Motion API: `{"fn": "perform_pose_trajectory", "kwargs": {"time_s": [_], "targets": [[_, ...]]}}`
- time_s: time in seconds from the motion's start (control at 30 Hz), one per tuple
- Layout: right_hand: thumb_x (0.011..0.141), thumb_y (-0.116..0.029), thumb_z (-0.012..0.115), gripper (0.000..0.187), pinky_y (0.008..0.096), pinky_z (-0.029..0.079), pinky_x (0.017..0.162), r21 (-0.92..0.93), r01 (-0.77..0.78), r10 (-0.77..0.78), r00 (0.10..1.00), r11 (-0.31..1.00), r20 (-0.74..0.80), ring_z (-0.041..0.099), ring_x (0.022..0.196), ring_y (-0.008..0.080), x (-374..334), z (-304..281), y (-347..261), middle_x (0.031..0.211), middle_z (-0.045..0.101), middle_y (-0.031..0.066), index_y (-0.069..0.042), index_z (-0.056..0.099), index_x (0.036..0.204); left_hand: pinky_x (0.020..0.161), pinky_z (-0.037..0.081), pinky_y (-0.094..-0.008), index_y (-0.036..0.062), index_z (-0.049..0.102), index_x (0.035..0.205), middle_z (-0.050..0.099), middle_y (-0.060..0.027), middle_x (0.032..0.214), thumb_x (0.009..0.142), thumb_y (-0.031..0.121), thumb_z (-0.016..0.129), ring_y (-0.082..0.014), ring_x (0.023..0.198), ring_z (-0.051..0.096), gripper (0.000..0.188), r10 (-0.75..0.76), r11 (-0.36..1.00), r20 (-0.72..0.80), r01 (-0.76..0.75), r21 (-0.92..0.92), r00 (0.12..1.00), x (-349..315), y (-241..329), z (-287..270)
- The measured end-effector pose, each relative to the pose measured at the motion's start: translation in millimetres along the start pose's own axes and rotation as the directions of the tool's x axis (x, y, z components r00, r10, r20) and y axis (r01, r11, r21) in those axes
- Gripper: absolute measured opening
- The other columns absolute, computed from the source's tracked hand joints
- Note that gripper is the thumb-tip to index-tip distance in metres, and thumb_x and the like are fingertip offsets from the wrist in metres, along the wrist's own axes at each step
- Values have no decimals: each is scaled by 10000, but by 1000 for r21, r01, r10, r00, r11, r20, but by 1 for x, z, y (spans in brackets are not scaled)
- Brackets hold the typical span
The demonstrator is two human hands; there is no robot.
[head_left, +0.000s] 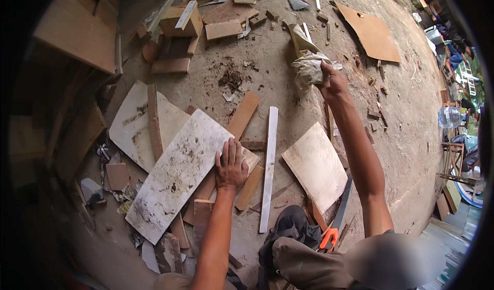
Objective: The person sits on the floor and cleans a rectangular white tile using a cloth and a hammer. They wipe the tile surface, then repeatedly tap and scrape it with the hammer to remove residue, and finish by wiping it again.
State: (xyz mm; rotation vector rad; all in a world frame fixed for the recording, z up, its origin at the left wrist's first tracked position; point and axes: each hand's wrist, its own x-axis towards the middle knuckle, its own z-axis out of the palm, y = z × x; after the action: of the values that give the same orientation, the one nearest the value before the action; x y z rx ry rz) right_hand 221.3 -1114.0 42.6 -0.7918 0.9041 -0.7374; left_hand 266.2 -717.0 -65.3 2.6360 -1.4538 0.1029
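Note:
My left hand (pixel 231 170) lies flat, fingers stretched out, on the right edge of a long white board (pixel 177 179). Dark dirt and crumbs are spread over that board, which rests slanted on other wood pieces. Reaching far forward on the right, my right hand (pixel 332 82) is closed around a crumpled off-white cloth (pixel 309 68). The cloth hangs above the floor, beside a pale strip-like piece (pixel 299 37); whether the two are joined, I cannot tell. Between my hands a narrow white strip (pixel 268 169) lies on the floor.
A pale square board (pixel 318 166) lies right of the strip, near a saw with an orange handle (pixel 329 239). Dark dirt (pixel 231 79) is heaped ahead. Wood offcuts and a wooden box (pixel 181 21) stand further off. A brown sheet (pixel 368 31) lies far right; a clear bottle (pixel 448 117) is beyond.

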Motion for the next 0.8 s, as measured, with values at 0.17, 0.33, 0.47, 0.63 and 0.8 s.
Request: {"fn": "perform_pose_trajectory", "kwargs": {"time_s": [0.17,0.33,0.47,0.63,0.8], "targets": [[962,-125,587,258,359,553,908,-4,-136,133,962,991,237,664,1002,233,-98,27,4,1076,662,129,39,582,1161,1180,106,-513,42,379,1467,218,-175,1597,870,359,547,-294,1489,178,697,23,995,-7,-24,-98,1000,9,-9,-9],[954,-222,626,331,333,548,885,-159,-52,99,947,986,304,639,943,174,-191,76,10,1049,640,68,9,586,1188,1179,214,-487,65,552,1297,458,-184,1443,833,224,655,-278,1410,361,500,524,793,-39,-504,-342,851,-50,-85,-113],[948,-225,640,384,339,512,945,-171,25,33,944,985,328,600,1085,195,-242,112,37,1201,610,104,4,566,1247,930,462,-409,36,654,1054,661,-147,1068,846,81,636,-311,1035,615,214,-136,876,-240,3,-481,961,-131,-173,-168],[963,-161,565,268,327,544,712,-369,538,-254,764,758,593,647,841,223,-288,171,111,1021,637,140,3,553,1173,933,444,-360,-44,598,1134,636,-127,1101,975,262,545,-231,1018,586,349,-972,151,-26,533,-833,235,-295,-300,-113],[863,-39,564,339,512,384,1031,-295,955,-259,279,-27,925,489,1158,461,-221,123,243,1144,533,282,26,470,1182,913,472,-341,-34,582,1255,633,-121,1210,1006,419,488,-215,1064,607,526,-863,-443,501,383,-810,62,-256,-262,-93]]}}
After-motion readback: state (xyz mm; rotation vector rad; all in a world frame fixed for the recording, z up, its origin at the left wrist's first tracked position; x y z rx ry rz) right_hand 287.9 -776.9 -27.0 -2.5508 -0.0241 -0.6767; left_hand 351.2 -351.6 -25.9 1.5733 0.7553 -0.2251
